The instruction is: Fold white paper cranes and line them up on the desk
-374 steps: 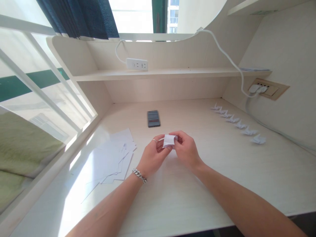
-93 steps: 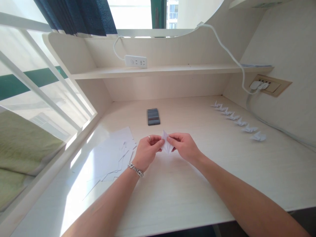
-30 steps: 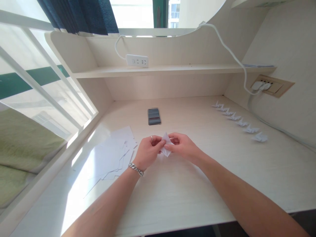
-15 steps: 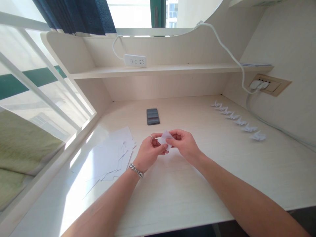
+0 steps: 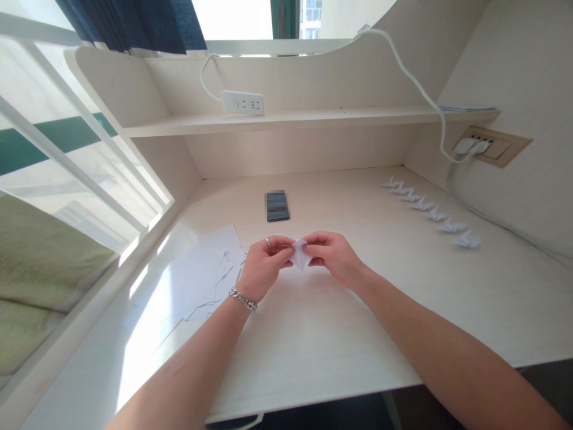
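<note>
Paper diamond (image 5: 301, 257), long axis near-to-far

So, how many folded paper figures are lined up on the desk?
7, in a slanting row along the right of the desk, near to far: first figure, second, third, fourth, fifth, sixth, seventh. Far ones crowd together; one may be hidden.

The pale desk (image 5: 331, 340) bears a dark slab (image 5: 277, 206), white sheets (image 5: 197, 278) left of it, folded paper birds (image 5: 421, 205) right.
</note>
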### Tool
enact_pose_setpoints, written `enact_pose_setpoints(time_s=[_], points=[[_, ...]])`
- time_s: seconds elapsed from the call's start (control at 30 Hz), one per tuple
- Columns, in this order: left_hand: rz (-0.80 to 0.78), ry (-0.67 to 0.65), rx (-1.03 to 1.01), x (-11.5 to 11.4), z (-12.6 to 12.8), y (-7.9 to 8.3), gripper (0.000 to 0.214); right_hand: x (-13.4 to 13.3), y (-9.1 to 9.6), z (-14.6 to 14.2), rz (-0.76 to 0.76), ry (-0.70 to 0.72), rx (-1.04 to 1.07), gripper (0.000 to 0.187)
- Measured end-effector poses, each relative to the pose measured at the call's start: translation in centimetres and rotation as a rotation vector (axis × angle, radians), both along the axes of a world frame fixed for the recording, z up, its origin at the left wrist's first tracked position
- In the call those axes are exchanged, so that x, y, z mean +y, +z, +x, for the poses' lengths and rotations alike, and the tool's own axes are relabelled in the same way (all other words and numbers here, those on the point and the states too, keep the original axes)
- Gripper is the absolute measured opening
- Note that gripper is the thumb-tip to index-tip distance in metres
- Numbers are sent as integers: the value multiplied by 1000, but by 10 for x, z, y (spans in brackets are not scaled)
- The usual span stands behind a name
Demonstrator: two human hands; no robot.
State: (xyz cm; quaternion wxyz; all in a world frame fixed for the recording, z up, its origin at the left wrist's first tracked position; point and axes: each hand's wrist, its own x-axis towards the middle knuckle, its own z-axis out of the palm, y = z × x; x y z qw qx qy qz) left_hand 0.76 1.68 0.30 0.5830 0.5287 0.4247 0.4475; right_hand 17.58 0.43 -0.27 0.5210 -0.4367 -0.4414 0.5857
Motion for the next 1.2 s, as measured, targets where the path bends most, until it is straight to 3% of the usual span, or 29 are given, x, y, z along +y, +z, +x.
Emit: enact_pose_setpoints(time_s=[0.27,0.43,0.6,0.83,1.03,1.2], points=[[-21,-29,-75,1,-4,-1,15,0,1,4,6,35,48,17],[-21,19,16,-1,-1,1,29,0,-2,1,48,-11,-37,24],[1,57,-48,0,1,-1,48,0,-3,-2,102,-59,-50,28],[9,-39,112,-3,4,-2,28,1,-4,0,136,-133,-50,29],[119,29,120,1,1,-5,20,2,-6,4,130,-84,-236,38],[194,81,163,3,1,-8,28,1,-6,3,150,38,-321,19]])
